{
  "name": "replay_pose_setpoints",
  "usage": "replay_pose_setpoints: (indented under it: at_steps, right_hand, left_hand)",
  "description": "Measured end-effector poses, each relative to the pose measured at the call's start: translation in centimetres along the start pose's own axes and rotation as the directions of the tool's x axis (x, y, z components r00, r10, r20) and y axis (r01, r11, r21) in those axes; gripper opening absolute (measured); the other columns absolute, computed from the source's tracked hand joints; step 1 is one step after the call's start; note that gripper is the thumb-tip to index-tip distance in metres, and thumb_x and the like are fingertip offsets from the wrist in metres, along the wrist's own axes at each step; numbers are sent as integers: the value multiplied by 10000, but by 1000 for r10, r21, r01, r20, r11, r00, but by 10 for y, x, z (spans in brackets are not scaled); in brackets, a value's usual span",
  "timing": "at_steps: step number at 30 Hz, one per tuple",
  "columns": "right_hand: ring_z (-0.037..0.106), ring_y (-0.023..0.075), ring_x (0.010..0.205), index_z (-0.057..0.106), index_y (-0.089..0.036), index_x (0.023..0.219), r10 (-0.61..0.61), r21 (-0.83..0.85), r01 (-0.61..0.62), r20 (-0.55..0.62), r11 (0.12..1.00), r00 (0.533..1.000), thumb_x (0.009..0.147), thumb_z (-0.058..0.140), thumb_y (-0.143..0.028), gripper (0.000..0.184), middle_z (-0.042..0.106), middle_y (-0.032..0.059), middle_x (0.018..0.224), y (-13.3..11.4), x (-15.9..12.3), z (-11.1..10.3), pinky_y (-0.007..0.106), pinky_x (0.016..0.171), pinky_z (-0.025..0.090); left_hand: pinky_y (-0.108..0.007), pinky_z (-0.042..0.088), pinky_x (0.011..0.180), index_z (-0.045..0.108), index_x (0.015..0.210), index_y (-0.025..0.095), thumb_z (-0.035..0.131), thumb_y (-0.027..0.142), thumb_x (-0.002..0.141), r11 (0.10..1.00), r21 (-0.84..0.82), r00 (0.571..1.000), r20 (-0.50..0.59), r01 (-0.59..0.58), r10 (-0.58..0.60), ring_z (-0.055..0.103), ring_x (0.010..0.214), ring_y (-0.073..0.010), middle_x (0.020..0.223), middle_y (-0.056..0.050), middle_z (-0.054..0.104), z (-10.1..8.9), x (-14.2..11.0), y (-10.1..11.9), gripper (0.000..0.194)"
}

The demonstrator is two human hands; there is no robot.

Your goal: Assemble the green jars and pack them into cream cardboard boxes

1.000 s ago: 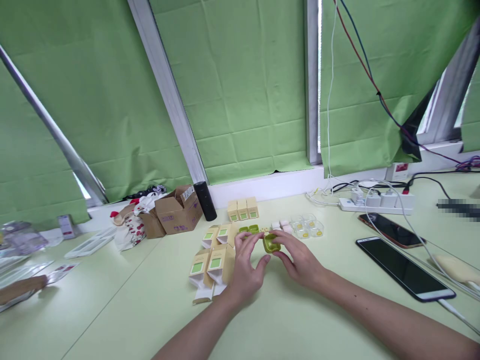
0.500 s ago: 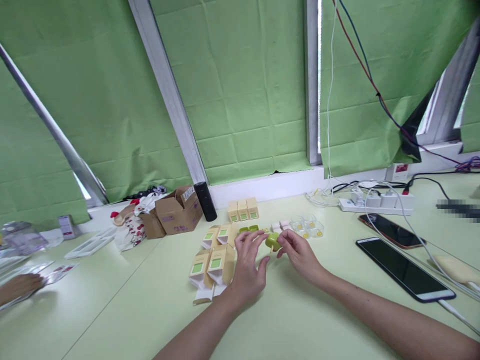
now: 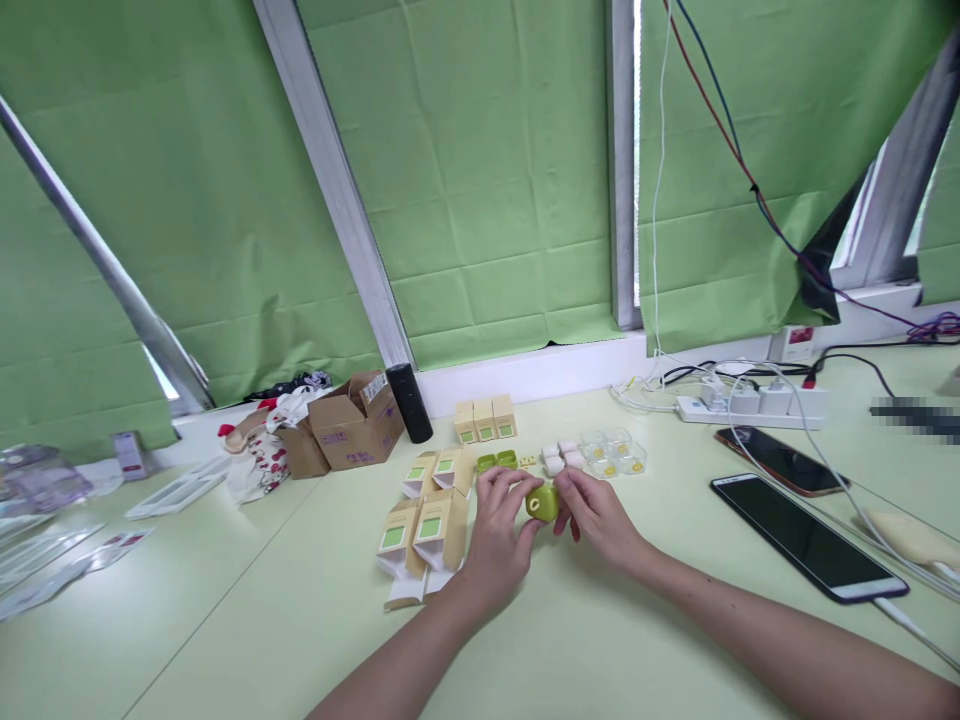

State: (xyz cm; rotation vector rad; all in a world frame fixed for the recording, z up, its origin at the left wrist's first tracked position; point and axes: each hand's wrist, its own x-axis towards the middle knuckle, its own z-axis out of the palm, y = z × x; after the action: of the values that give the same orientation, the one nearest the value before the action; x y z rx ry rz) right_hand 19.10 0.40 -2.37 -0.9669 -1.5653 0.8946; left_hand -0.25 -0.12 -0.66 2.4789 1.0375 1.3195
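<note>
A small green case is pinched between both my hands just above the pale green table. My left hand grips its left side with thumb and fingers. My right hand closes on its right side. Just left of my hands lie several tan cartons with green labels. Behind the hands sit two more green cases, small pale pink blocks and clear plastic trays. Three upright tan cartons stand further back.
Two phones lie at the right, near a power strip with cables. A brown cardboard box, a black cylinder and a patterned bag stand at the back left. Plastic packets lie far left.
Both hands lifted the green case off the table, turned it, and closed tighter around it. Another person's hand at the far left edge has withdrawn from view.
</note>
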Motion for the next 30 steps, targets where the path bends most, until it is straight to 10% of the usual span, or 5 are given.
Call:
replay_pose_setpoints:
  at_steps: [4,10,15,30]
  right_hand:
    - [659,188,614,625,-242,891,-73,-276,49,-77,960,994,1046,464,-490,334,725,2,716,-1,7,-13,309,617,463]
    - [658,264,914,704,-237,1021,-259,-733,65,-154,677,954,963,576,-247,141,763,59,933,6,21,-36,354,733,438]
    - [595,297,1039,742,-222,1083,-247,-889,87,-30,449,968,916,661,-162,195,739,107,1118,16,30,-40,397,849,418]
    - [509,323,1112,747,-141,1041,-198,-954,246,212,169,957,834,645,-79,239,671,175,1144,18,59,-18,427,933,348]
  left_hand:
    - [-516,431,1119,702,1204,287,751,88,801,964,-170,975,-53,203,-215,498,1314,-309,1266,-83,661,-1,5,1,451]
    - [-398,508,935,713,1176,218,827,185,727,718,-567,875,7,403,-485,651,1057,-248,1190,-99,711,3,14,-9,465]
    - [-370,554,892,717,1141,180,941,257,627,516,-768,859,86,380,-505,694,995,-238,1155,-120,740,4,17,-14,566]
    - [-340,537,932,646,1182,195,931,200,630,415,-830,844,117,373,-524,711,1014,-218,1086,-87,756,2,16,-11,621]
